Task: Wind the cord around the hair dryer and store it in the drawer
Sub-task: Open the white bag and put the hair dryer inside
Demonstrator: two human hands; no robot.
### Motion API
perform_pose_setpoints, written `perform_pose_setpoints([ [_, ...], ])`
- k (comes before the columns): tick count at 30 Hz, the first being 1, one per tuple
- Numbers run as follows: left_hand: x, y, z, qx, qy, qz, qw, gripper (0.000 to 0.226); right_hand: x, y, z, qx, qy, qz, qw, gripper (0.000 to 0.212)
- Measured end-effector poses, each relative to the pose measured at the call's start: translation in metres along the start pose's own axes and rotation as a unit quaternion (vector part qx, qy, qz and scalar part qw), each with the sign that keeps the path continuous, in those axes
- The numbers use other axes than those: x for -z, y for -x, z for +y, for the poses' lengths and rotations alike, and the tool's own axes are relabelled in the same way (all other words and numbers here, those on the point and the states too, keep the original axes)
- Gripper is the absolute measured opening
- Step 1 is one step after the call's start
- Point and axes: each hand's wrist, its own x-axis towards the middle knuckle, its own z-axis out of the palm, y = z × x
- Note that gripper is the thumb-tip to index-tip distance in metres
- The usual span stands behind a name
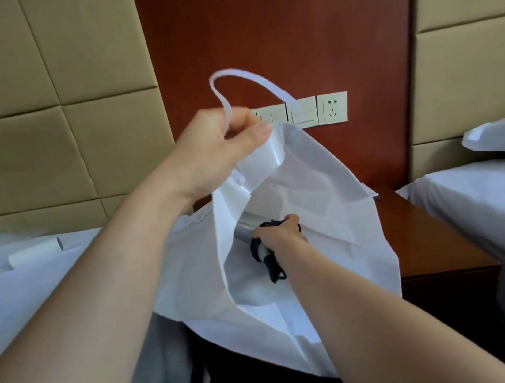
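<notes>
Our left hand (225, 140) pinches the bag (323, 175) open at the nightstand's (427, 232) front-left corner. Inside it, our right hand (279, 231) grips the dryer (245, 229) over the wound cord (258, 248). The dryer looks rigid and probably light; we judge the handle the best hold, though the coils may slip.

Your left hand (231, 139) is held high near the centre, thumb pressed against curled fingers, pinching the rim of the white bag (312, 164). Its bare forearm slants up from the lower left corner. Your right hand (279, 232) sits lower, inside the bag's mouth, fingers curled round the hair dryer (245, 228), with its bare forearm stretching up from the bottom right.
</notes>
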Motion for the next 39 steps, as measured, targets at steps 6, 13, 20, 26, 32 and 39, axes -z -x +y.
perform_pose_setpoints([
  [6, 0.019, 0.022, -0.016, 0.031, 0.03, 0.035, 0.998, 0.023, -0.039, -0.014, 0.006, -0.01, -0.032, 0.045, 0.998, 0.068],
  [13, 0.028, 0.031, -0.034, 0.05, 0.063, 0.037, 0.996, 0.023, -0.08, -0.038, -0.004, -0.012, -0.121, 0.083, 0.989, 0.067],
  [20, 0.04, 0.038, -0.045, 0.058, 0.059, 0.05, 0.995, 0.027, -0.125, -0.08, 0.006, -0.007, -0.198, -0.023, 0.98, 0.082],
  [26, 0.052, 0.051, -0.055, 0.086, 0.035, 0.05, 0.994, 0.029, -0.113, -0.034, 0.012, 0.066, 0.112, -0.101, 0.986, 0.062],
  [32, 0.044, 0.061, -0.047, 0.093, 0.029, 0.022, 0.995, 0.033, -0.099, -0.014, 0.023, 0.13, 0.218, -0.149, 0.956, 0.059],
  [39, 0.028, 0.071, -0.034, 0.099, -0.018, -0.001, 0.995, 0.031, -0.048, 0.042, 0.037, 0.163, 0.141, -0.215, 0.953, 0.031],
])
